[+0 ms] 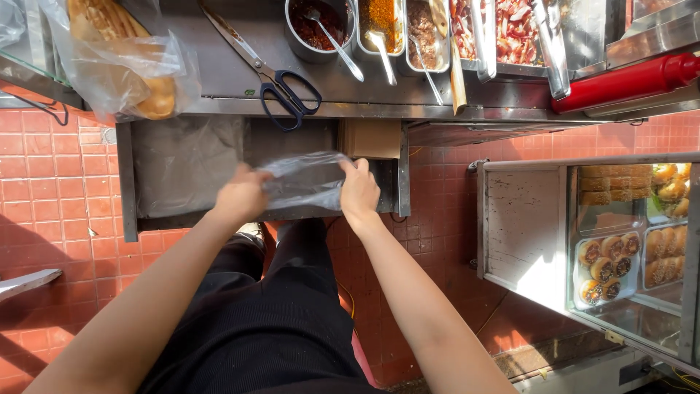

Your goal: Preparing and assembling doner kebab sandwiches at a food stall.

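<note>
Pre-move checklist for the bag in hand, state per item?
1. Left hand grips the clear bag: ok, fingers closed on its left edge.
2. Right hand grips the bag: ok, closed on its right edge.
3. Bag mouth open: cannot tell, the film is crumpled between the hands.
4. Bag empty: cannot tell, though nothing shows through the film.
5. Scissors out of the way: ok, lying on the steel counter above the drawer, apart from both hands.
6. Bagged bread within the counter edge: not ok, it overhangs at the left.
</note>
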